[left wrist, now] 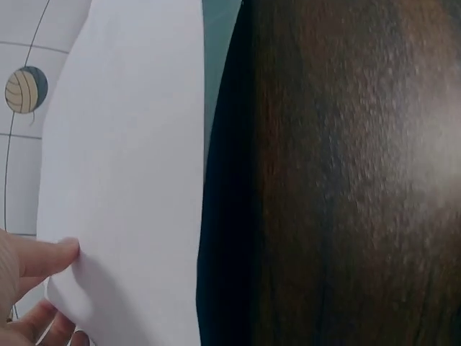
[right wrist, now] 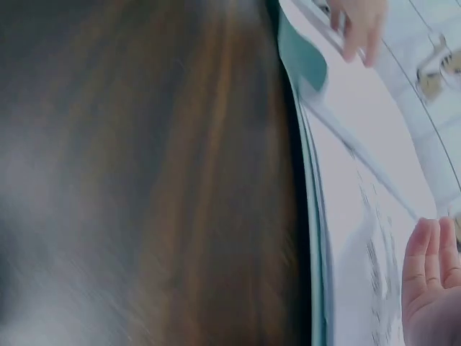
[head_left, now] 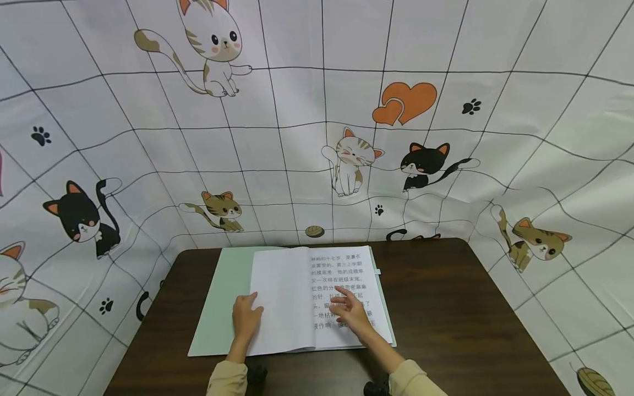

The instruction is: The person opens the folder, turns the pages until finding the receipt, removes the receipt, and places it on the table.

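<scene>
An open folder-bound booklet lies on the table, its pale green cover (head_left: 223,286) spread out at the left. The left page (head_left: 282,291) is blank white and the right page (head_left: 342,269) carries rows of printed Chinese characters. My left hand (head_left: 246,317) is at the blank page's outer edge. In the left wrist view, its thumb (left wrist: 54,256) lies on top of the page and the other fingers are behind the edge, pinching it. My right hand (head_left: 353,313) is over the printed page, fingers loosely extended and holding nothing; it covers part of the text.
The dark brown wooden table (head_left: 446,319) extends to both sides of the booklet. Behind and around it hangs a white gridded sheet (head_left: 297,99) printed with cats, hearts and paw marks. A small pale tab (head_left: 378,271) sticks out at the booklet's right edge.
</scene>
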Demonstrator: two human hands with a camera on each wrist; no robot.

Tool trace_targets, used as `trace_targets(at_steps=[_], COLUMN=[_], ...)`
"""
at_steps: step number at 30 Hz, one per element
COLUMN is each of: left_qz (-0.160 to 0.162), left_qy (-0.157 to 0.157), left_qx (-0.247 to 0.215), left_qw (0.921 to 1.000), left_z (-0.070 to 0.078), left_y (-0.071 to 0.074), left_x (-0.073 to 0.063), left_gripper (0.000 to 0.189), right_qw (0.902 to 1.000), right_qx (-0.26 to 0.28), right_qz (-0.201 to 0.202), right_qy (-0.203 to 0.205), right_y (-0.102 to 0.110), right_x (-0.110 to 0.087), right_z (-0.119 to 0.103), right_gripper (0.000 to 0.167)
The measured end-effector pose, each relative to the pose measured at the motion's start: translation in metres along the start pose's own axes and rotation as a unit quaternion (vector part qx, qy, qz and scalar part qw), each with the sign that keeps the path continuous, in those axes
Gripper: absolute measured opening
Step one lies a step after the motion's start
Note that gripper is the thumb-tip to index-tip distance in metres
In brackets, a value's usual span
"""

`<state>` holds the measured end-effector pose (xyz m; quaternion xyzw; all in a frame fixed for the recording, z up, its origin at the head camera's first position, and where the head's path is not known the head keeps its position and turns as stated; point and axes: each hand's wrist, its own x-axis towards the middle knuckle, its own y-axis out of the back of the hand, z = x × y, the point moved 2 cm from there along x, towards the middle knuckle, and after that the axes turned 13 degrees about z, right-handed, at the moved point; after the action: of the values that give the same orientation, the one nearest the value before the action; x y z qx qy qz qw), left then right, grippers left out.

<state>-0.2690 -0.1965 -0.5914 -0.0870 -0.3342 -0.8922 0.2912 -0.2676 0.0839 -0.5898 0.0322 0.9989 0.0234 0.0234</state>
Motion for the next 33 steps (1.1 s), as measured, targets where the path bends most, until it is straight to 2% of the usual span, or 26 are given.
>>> trace_targets(at_steps=[5, 8, 12, 15, 19, 22, 29, 33], left_qz=[-0.037, -0.058, -0.083, -0.1, -0.105, -0.103, -0.113, -0.118], left_qy=[-0.005, -0.001, 0.01, -0.001, -0.028, -0.037, -0.027, -0.015], left_qx=[0.031, 0.049, 0.057, 0.072, 0.094, 0.096, 0.12, 0.12], left_qw=[0.9988, 0.9971, 0.9949, 0.9924, 0.9896, 0.9894, 0.9859, 0.9856], left_z=[-0.01, -0.016, -0.025, -0.029, -0.029, -0.026, -0.024, -0.026], left_y=[0.0, 0.0, -0.001, -0.001, 0.003, 0.005, 0.005, 0.005], left_x=[0.001, 0.0, 0.003, 0.004, 0.0, -0.003, -0.004, -0.004], left_gripper=[0.04, 0.041, 0.044, 0.051, 0.066, 0.069, 0.067, 0.068], right_qw=[0.9985, 0.9976, 0.9967, 0.9961, 0.994, 0.9904, 0.9766, 0.9706], right_qx=[-0.014, -0.015, -0.024, -0.031, -0.038, -0.042, -0.052, -0.048], right_qz=[0.054, 0.067, 0.076, 0.082, 0.103, 0.131, 0.207, 0.234], right_qy=[0.002, 0.002, 0.009, 0.008, 0.007, 0.015, 0.029, 0.032], right_y=[0.019, 0.028, 0.039, 0.045, 0.054, 0.061, 0.071, 0.074], right_x=[0.015, 0.026, 0.034, 0.038, 0.044, 0.05, 0.064, 0.071], right_z=[-0.006, 0.002, 0.002, 0.001, 0.005, 0.011, 0.018, 0.016], right_gripper=[0.06, 0.063, 0.064, 0.065, 0.064, 0.062, 0.058, 0.057])
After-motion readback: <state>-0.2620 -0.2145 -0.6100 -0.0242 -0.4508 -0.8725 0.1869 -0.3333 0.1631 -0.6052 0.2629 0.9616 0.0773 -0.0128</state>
